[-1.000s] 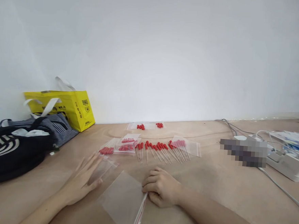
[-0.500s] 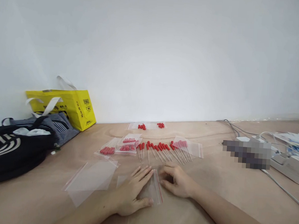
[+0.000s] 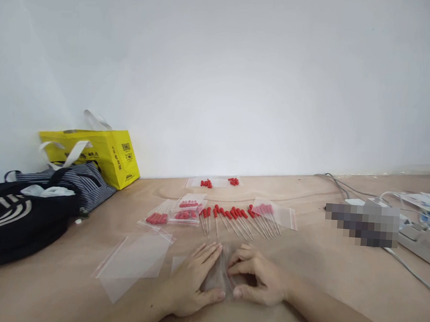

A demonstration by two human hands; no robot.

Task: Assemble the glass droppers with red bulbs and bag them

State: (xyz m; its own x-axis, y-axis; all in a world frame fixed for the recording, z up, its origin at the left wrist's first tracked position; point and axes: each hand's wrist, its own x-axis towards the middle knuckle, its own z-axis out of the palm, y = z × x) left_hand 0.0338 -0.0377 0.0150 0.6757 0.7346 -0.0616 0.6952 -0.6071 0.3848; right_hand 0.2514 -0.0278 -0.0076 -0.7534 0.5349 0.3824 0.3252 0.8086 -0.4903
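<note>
A clear zip bag (image 3: 214,277) lies on the table between my hands, creased near its zip edge. My left hand (image 3: 193,282) rests flat on it, fingers stretched forward and thumb out to the side. With curled fingers, my right hand (image 3: 260,277) has the bag's right edge between thumb and index finger; the exact contact is partly hidden. Just beyond lies a fanned row of thin sticks with red tips (image 3: 235,214). A flat bag (image 3: 275,212) partly covers the row's right end. Filled bags (image 3: 157,218) of red-tipped sticks lie left of the row.
Flat clear bags (image 3: 134,256) lie to the left. More bagged red-tipped sticks (image 3: 217,183) are by the wall. A yellow bag (image 3: 123,159), a striped bag (image 3: 91,184) and a black bag (image 3: 22,226) stand at left. A power strip (image 3: 424,244) and cables are at right.
My right hand has moved left and nearer to me, onto the zip bag's edge, which is now creased. My left hand stays flat on the bag. The view has shifted slightly.
</note>
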